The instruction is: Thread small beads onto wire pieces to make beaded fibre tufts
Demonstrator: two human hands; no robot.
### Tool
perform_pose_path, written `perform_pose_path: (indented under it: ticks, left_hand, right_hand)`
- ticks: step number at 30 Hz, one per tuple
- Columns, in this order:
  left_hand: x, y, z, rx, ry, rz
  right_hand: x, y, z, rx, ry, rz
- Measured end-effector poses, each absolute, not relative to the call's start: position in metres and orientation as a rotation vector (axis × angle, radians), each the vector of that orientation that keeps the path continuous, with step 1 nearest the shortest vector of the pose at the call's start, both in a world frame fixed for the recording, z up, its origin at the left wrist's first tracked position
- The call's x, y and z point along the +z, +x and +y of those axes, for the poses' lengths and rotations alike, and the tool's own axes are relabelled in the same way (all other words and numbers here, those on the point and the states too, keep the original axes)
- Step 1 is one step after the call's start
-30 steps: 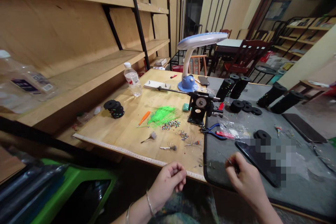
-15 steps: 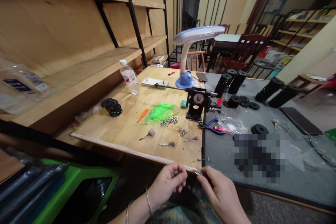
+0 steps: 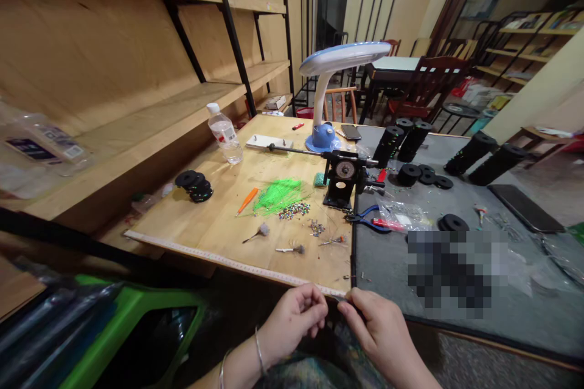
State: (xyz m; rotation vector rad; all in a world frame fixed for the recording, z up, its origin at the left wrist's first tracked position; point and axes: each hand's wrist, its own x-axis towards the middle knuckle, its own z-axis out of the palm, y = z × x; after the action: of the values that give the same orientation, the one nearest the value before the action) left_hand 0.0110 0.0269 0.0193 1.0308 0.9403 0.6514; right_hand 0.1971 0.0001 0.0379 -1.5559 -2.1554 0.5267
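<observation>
My left hand (image 3: 301, 318) is closed in a pinch near the table's front edge, two bangles on its wrist. Close by on the right, my right hand (image 3: 375, 323) is closed too, thumb against forefinger. Whatever lies in either pinch is too fine to make out. Just beyond the hands, a tape measure strip (image 3: 228, 261) runs along the wooden edge. On the wood lie small wire-tailed pieces (image 3: 292, 249), a pile of coloured beads (image 3: 294, 211), bright green strands (image 3: 279, 196) and an orange-handled tool (image 3: 247, 201).
A black winding device (image 3: 341, 179) with a dial and long rod stands mid-table, before a blue and white lamp (image 3: 322, 137). Blue-handled pliers (image 3: 365, 217) and black spools (image 3: 408, 174) lie to the right. A water bottle (image 3: 225, 135) and more spools (image 3: 194, 185) stand left.
My right hand has shifted slightly left, towards my left hand, and its pinch has drawn closer. My left hand has barely moved. The things on the table stay as they were.
</observation>
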Motion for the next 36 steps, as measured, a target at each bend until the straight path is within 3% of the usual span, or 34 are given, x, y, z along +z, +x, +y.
perform_pose_path:
  ticks: [4,9,13,17,22,25,36]
  left_hand:
    - [0.018,0.011,0.026,0.672,1.018,0.948]
    - [0.020,0.012,0.021,0.714,0.934,0.970]
    - [0.016,0.008,0.015,0.829,0.780,1.028]
    - [0.014,0.004,0.013,0.948,0.566,1.063]
    - [0.012,0.004,0.013,1.047,0.429,1.042]
    - [0.008,0.002,0.013,1.103,0.382,1.038]
    - [-0.004,-0.021,0.015,1.158,0.353,1.100]
  right_hand:
    - [0.040,0.210,0.005,0.374,-1.503,-2.212]
    - [0.035,0.248,0.041,-0.197,-1.662,-2.223]
    - [0.033,0.265,0.063,-0.387,-1.746,-2.335]
    - [0.035,0.235,0.048,-0.104,-1.595,-2.170]
    - [0.025,0.158,0.016,1.032,-1.312,-1.747]
    - [0.017,0.131,0.018,1.326,-1.257,-1.575]
    - [0.016,0.123,0.051,0.833,-1.410,-2.185]
